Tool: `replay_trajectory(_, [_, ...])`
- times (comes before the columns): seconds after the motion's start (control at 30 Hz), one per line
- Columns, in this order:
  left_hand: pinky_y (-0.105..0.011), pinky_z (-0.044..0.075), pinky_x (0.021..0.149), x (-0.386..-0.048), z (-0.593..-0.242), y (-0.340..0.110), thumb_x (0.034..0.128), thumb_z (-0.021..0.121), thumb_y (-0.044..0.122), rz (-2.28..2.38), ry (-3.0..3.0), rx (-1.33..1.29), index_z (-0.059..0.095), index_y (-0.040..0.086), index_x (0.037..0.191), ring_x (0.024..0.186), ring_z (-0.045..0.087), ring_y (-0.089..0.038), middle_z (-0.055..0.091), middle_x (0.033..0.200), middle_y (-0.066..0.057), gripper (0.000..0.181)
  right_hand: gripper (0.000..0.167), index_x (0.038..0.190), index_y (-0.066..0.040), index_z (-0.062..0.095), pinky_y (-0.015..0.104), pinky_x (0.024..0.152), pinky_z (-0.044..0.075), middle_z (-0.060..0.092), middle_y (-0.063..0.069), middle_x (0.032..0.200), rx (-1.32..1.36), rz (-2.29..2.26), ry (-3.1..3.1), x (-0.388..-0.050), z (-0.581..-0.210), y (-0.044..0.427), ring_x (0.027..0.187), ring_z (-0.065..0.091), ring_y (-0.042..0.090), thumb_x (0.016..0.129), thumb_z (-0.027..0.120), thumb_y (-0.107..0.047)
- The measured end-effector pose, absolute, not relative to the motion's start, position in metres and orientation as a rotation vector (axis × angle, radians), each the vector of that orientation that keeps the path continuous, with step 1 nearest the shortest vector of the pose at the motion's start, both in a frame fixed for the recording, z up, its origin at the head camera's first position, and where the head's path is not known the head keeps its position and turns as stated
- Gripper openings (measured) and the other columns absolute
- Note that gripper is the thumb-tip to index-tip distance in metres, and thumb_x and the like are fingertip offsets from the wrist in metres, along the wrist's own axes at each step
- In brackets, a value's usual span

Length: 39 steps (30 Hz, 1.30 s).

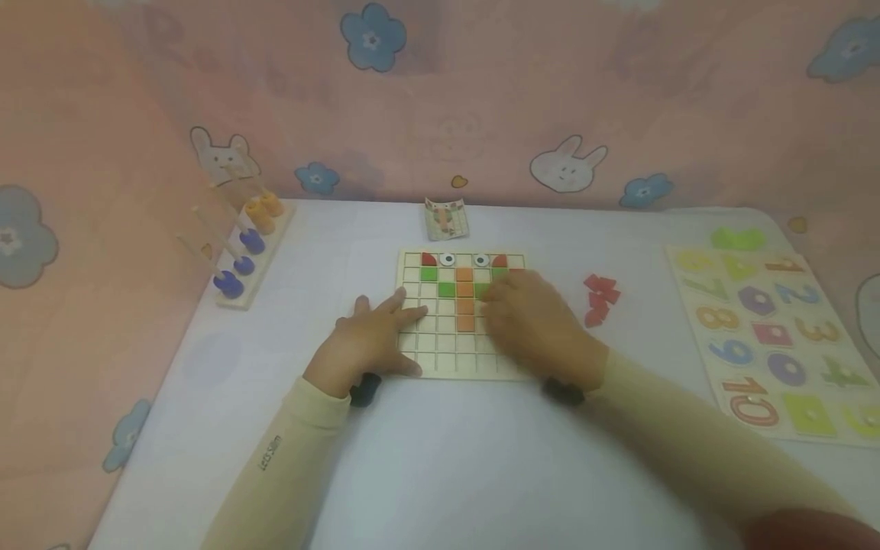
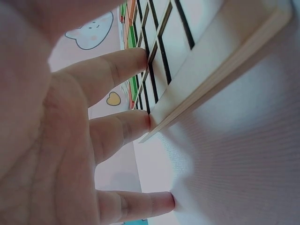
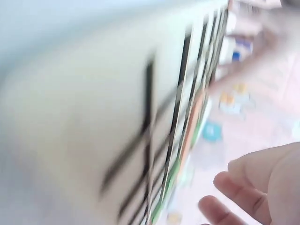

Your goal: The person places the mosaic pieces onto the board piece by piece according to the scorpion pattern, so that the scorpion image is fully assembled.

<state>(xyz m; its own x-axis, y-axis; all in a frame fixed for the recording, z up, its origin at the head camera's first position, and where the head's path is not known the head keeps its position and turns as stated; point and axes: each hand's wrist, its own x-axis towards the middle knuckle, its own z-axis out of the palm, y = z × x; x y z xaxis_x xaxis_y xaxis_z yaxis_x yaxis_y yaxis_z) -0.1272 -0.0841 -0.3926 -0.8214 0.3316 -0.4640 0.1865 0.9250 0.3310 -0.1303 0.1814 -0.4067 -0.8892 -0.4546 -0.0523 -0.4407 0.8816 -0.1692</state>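
Note:
A pale gridded board point(image 1: 426, 365) lies on the table with red, green and orange tiles and two eye pieces on it. An orange column point(image 1: 465, 305) runs down its middle. My left hand point(image 1: 367, 340) is spread at the board's left side; two fingertips touch its edge in the left wrist view. Over the right part of the board is my right hand point(image 1: 532, 325), blurred, fingers loosely bent near a green tile point(image 1: 483, 290). A bit of red shows beside those fingers. In the right wrist view no piece appears between the thumb and fingers point(image 3: 220, 187).
Several loose red pieces point(image 1: 600, 298) lie right of the board. A small picture card point(image 1: 445, 220) stands behind it. On the left is a peg stand point(image 1: 249, 294) with blue and orange beads; at right, a number puzzle board point(image 1: 729, 367) with a green piece point(image 1: 738, 239) behind it.

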Motion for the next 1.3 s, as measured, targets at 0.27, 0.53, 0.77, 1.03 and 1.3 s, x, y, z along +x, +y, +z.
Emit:
replay_trajectory(0.27, [-0.075,0.035,0.107,-0.126,-0.389,-0.086,0.0799,0.093,0.042,0.367,2.545,0.352,0.044,0.037,0.163,0.144,0.028,-0.046,0.017,0.177,-0.001,0.097,0.032,0.122,-0.011,0.076,0.058,0.113,0.035,0.069,0.009,0.129,-0.282,-0.529,2.915,-0.136,-0.398,0.254,0.128,0.049,0.035,0.104,0.068,-0.036])
replay_trajectory(0.53, [-0.077,0.031,0.11,-0.127,-0.391,-0.088,0.0803,0.093,0.041,0.381,2.543,0.352,0.044,0.037,0.163,0.148,0.024,-0.05,0.016,0.177,-0.001,0.097,0.022,0.12,-0.013,0.081,0.048,0.105,0.041,0.078,0.002,0.112,-0.428,-0.395,2.964,-0.134,-0.416,0.266,0.106,0.055,0.026,0.101,0.075,-0.022])
replay_trajectory(0.77, [-0.077,0.034,0.106,-0.129,-0.394,-0.087,0.0791,0.094,0.042,0.373,2.557,0.37,0.044,0.037,0.163,0.142,0.03,-0.046,0.017,0.177,-0.001,0.098,0.02,0.111,-0.007,0.082,0.049,0.098,0.041,0.079,0.004,0.101,-0.477,-0.342,3.018,-0.135,-0.417,0.263,0.098,0.056,0.028,0.1,0.075,-0.023])
replay_trajectory(1.03, [-0.076,0.034,0.107,-0.128,-0.393,-0.084,0.0791,0.094,0.042,0.372,2.55,0.362,0.044,0.037,0.163,0.146,0.027,-0.048,0.017,0.177,-0.001,0.097,0.021,0.105,-0.006,0.08,0.044,0.087,0.042,0.075,0.003,0.091,-0.442,-0.323,3.036,-0.133,-0.417,0.26,0.092,0.05,0.028,0.101,0.076,-0.026])
replay_trajectory(1.3, [-0.075,0.034,0.108,-0.128,-0.395,-0.083,0.0782,0.095,0.043,0.367,2.552,0.347,0.044,0.038,0.162,0.146,0.027,-0.047,0.017,0.177,0.0,0.098,0.024,0.1,-0.007,0.08,0.042,0.08,0.041,0.068,0.0,0.08,-0.432,-0.274,3.022,-0.134,-0.415,0.26,0.087,0.049,0.027,0.103,0.072,-0.029])
